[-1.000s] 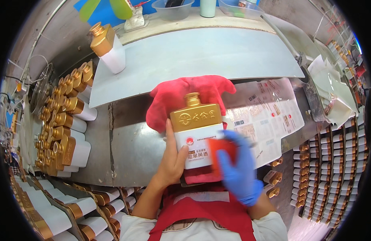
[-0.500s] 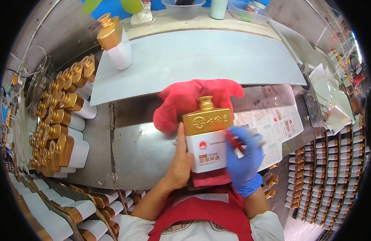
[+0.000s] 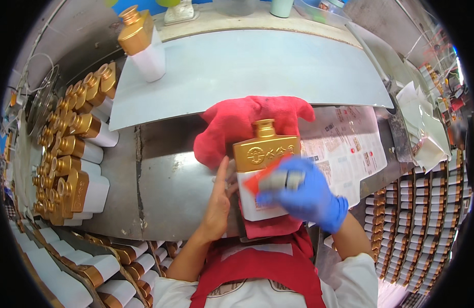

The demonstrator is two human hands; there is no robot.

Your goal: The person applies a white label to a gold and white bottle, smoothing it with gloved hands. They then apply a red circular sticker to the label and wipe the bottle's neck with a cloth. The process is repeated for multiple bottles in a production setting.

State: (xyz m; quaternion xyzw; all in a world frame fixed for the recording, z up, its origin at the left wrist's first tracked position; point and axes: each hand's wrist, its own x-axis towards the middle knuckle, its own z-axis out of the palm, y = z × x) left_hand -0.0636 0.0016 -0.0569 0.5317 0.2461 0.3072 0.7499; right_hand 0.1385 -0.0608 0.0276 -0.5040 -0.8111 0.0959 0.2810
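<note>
One gold-and-white bottle (image 3: pixel 257 158) face-up on red cloth (image 3: pixel 221 128)

From where I stand: bottle sits mid-bench, neck toward 12 o'clock. Blue-gloved right hand (image 3: pixel 309 190) comes in from 4 o'clock, fingers closed around an orange-red-edged tool (image 3: pixel 259 177), blurred, across the bottle's front. Bare left hand (image 3: pixel 215 205) is at its 8 o'clock edge, fingers extended, gripping nothing visible; can't tell if they touch. Printed sheet (image 3: pixel 344 149) at 3 o'clock. Bottle cluster (image 3: pixel 80 190) at 9. Lone bottle (image 3: pixel 144 54) at 10–11, on pale board (image 3: pixel 257 66).
</note>
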